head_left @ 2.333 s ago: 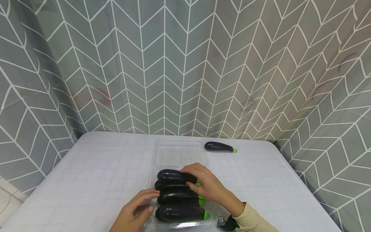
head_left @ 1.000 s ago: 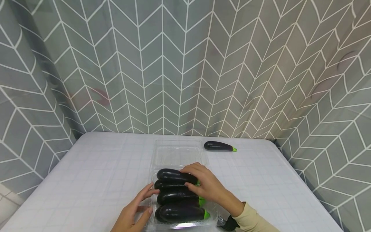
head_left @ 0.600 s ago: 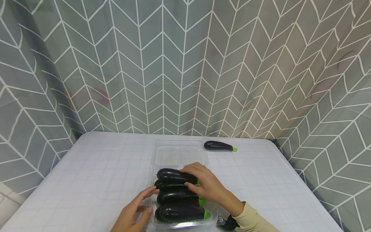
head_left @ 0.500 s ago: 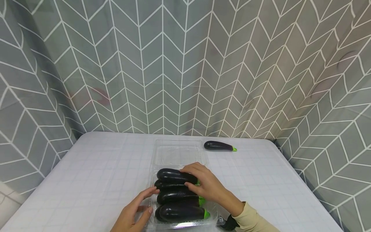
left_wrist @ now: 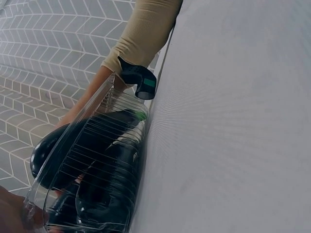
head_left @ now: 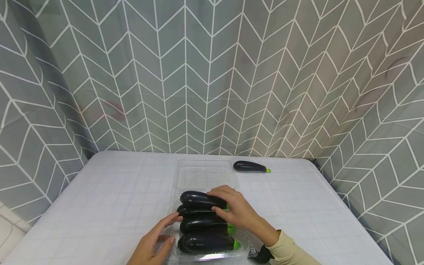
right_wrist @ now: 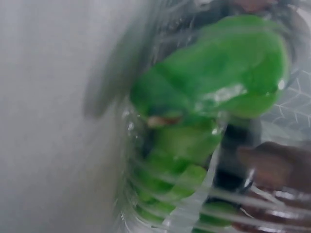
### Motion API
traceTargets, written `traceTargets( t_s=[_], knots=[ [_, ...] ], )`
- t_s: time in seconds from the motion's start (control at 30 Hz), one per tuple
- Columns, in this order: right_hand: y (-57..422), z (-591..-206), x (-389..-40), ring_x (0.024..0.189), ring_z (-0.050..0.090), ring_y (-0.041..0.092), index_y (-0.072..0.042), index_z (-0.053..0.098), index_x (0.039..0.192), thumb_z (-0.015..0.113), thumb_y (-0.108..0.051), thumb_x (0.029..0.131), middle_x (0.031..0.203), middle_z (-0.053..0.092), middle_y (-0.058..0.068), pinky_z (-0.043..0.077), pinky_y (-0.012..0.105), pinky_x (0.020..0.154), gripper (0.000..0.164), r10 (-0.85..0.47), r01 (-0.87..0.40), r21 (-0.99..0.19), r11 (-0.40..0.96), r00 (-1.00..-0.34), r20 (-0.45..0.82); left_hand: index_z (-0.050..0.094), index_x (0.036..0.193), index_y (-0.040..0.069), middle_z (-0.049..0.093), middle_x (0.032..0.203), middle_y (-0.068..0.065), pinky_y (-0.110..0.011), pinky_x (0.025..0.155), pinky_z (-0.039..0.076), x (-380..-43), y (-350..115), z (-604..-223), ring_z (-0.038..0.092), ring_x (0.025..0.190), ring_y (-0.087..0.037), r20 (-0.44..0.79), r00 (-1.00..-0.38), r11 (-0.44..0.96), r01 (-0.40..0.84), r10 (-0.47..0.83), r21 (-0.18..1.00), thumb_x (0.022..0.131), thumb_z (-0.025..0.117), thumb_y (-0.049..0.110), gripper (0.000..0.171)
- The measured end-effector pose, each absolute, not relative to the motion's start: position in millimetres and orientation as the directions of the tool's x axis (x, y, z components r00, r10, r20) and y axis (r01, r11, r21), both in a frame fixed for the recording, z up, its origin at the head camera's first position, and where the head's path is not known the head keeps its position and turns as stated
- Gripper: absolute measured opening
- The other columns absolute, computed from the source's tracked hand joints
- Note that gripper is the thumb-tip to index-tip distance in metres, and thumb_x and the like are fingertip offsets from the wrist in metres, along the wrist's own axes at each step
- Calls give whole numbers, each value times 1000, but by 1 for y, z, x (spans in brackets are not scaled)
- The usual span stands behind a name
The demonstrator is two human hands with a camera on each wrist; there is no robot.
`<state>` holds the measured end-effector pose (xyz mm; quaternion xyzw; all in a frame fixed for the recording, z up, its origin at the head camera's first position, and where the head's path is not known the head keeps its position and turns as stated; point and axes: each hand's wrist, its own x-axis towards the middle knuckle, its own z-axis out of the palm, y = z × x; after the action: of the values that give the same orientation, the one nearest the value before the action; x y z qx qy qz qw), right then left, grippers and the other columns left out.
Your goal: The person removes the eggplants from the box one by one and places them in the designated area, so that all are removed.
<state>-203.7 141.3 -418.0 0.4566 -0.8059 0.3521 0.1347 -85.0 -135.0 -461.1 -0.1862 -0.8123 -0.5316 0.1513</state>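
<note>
A clear plastic clamshell container holds several dark purple eggplants lying side by side, green stem ends to the right. My right hand grips the farthest eggplant, fingers over its far side and thumb on its near side. At the container's left edge is my left hand, thumb and fingers spread, fingertips right at the rim and the eggplants' rounded ends. The nearest eggplant lies along the front. Through the clear wall, the right wrist view shows a green eggplant cap close up, blurred.
The container's clear lid lies folded back behind it. One loose eggplant rests on the white-covered table at the back right. A grey patterned curtain surrounds the table's back and sides.
My left index finger lifted about a second ago, then came back down to the eggplants' ends. The farthest eggplant has shifted slightly away with my right hand; the other eggplants look unmoved.
</note>
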Motion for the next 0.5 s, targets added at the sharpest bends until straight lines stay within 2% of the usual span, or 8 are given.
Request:
traceTargets(
  t_s=[0.23, 0.5],
  knots=[
    [141, -418, -205, 118, 64, 19, -12, 67, 133, 80, -5, 91, 129, 67, 4, 56, 40, 96, 44, -641, -835, -455, 308, -536, 550, 56, 147, 8, 67, 131, 9, -34, 78, 60, -84, -134, -459, 61, 123, -16, 415, -902, 383, 426, 117, 819, 89, 73, -7, 62],
    [141, -412, -203, 117, 65, 15, -11, 67, 133, 78, -3, 92, 129, 67, -1, 55, 36, 97, 43, -629, -823, -487, 292, -549, 550, 57, 146, 6, 68, 131, 10, -33, 78, 60, -83, -133, -458, 61, 124, -15, 422, -900, 391, 430, 111, 814, 88, 74, -8, 62]
  ],
)
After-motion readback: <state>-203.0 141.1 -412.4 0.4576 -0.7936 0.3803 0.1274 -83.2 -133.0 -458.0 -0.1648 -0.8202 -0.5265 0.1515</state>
